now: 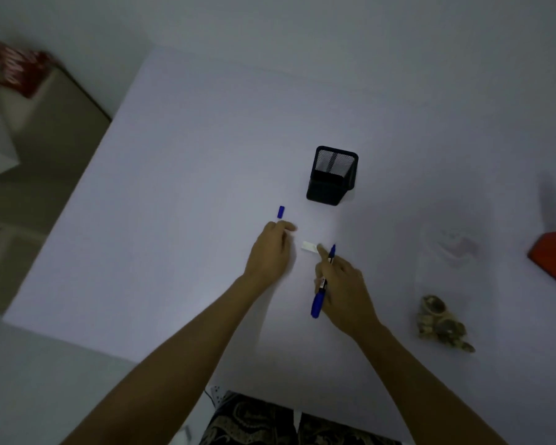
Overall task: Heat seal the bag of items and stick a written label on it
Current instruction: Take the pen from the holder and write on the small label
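Observation:
A small white label [308, 246] lies flat on the white table [174, 220], between my two hands. My right hand [344, 284] grips a blue marker [322, 284], uncapped, its tip pointing away from me just right of the label. The marker's blue cap [281, 212] lies on the table beyond my left hand [272, 250]. That hand rests knuckles up with curled fingers and nothing visible in it. At the right lies a clear bag of small brownish items [442, 322]. A faint, crumpled clear plastic shape [456, 245] lies farther back.
A black mesh pen holder [333, 175] stands behind the label. A red device [554, 255] sits at the table's right edge, cut off by the frame. Off the table to the left stands a low cabinet [45, 155] with a red package [16, 69] on it.

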`<state>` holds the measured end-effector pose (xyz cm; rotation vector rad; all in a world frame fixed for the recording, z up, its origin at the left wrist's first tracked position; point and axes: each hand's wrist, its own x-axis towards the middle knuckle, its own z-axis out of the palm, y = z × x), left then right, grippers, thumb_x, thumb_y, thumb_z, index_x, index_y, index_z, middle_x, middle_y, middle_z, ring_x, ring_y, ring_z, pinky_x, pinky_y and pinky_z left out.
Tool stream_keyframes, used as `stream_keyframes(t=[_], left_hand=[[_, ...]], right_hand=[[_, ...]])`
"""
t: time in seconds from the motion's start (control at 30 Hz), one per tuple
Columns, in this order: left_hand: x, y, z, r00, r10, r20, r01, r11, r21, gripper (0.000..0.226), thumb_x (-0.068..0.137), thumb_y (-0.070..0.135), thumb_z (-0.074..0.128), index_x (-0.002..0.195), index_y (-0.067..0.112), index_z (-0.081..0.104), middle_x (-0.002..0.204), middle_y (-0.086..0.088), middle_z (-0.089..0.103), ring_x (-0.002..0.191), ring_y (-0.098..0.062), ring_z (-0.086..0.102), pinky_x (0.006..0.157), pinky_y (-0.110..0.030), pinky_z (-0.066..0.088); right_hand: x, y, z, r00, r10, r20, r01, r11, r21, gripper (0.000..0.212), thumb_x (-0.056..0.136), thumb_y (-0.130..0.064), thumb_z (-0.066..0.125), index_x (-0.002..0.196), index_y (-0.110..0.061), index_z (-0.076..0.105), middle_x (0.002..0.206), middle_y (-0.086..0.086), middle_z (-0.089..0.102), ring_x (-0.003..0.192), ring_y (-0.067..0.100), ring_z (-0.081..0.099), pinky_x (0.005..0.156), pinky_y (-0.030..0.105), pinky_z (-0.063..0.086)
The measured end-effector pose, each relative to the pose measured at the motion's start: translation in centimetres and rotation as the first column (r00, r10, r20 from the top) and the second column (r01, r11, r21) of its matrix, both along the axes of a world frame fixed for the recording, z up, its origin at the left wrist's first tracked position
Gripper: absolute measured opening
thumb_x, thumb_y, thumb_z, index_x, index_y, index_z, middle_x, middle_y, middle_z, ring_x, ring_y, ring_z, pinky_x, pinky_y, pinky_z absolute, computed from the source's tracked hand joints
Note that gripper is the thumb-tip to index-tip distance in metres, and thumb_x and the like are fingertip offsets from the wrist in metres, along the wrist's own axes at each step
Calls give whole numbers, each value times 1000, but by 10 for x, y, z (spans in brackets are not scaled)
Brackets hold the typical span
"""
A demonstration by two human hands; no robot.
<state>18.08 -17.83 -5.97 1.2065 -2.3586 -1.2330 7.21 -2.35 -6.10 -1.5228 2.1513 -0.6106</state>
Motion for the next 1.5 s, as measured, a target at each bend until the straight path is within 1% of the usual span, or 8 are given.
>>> stream_keyframes(t=[0.2, 0.43, 0.7, 0.9, 1.0, 1.13, 1.23, 1.5], left_hand=[[-8, 5, -7, 958, -257, 131, 267, 961, -66, 37, 93, 20, 58, 129, 10, 53, 116, -13, 48, 95, -21, 54, 80, -31, 52], [-28, 14, -9, 927, -247, 283, 311, 927, -212, 27, 90, 21, 63, 110, 4, 57, 112, -15, 52, 89, -25, 57, 77, -37, 55], [-45, 12, 7, 973, -140, 181, 112, 981, 158, 26, 83, 14, 66, 105, 6, 55, 74, 0, 56, 66, -11, 52, 61, -22, 43], [-47, 6, 15, 969, -48, 242, 6, 985, 171, 15, 91, 10, 59, 98, 3, 70, 97, -11, 70, 79, -9, 56, 71, -15, 42], [-45, 7, 20, 974, 36, 222, -72, 985, 155, 13, 87, 10, 65, 95, 4, 73, 95, -9, 72, 78, -7, 58, 70, -9, 41], [-46, 21, 29, 967, 170, 190, -191, 976, 103, 13, 87, 8, 63, 93, 5, 74, 91, -8, 74, 72, -7, 60, 62, -2, 37], [-46, 26, 37, 951, 256, 174, -272, 960, 73, 15, 87, 5, 61, 94, 4, 74, 89, -8, 73, 67, -7, 59, 55, 1, 38], [-37, 30, 52, 929, 361, 86, -369, 920, 130, 11, 86, 5, 64, 87, 5, 75, 79, -1, 70, 61, 0, 58, 63, -4, 49]], right_hand=[[5, 0, 1, 990, 4, -141, 8, 996, 84, 39, 68, 1, 73, 103, -6, 58, 102, 12, 67, 100, 32, 60, 80, 46, 53], [14, 0, -5, 990, -47, -133, 59, 994, 89, 41, 66, 2, 75, 103, -5, 58, 109, 15, 67, 109, 35, 60, 95, 50, 48], [12, -1, 5, 994, -62, -93, 72, 992, 103, 42, 58, -2, 77, 96, -5, 59, 86, 9, 65, 96, 31, 61, 89, 50, 51], [11, 1, 6, 995, -60, -77, 68, 992, 108, 52, 66, -4, 73, 115, -6, 57, 116, 10, 65, 121, 32, 53, 101, 47, 43], [10, -5, 6, 991, -132, 8, 131, 987, 97, 49, 70, -1, 71, 116, -5, 57, 102, 9, 67, 101, 26, 59, 87, 39, 49], [12, -29, 35, 831, -421, 363, 415, 904, 98, 23, 91, -12, 57, 73, -16, 44, 60, -3, 46, 54, 9, 39, 51, 17, 31], [9, -42, 51, 566, -549, 616, 545, 809, 220, 38, 94, -19, 45, 56, -21, 39, 51, -5, 39, 49, 8, 36, 47, 21, 33], [2, -55, 58, 298, -500, 813, 591, 766, 254, 43, 90, -16, 45, 48, -24, 38, 53, -2, 39, 49, 9, 34, 52, 25, 33]])
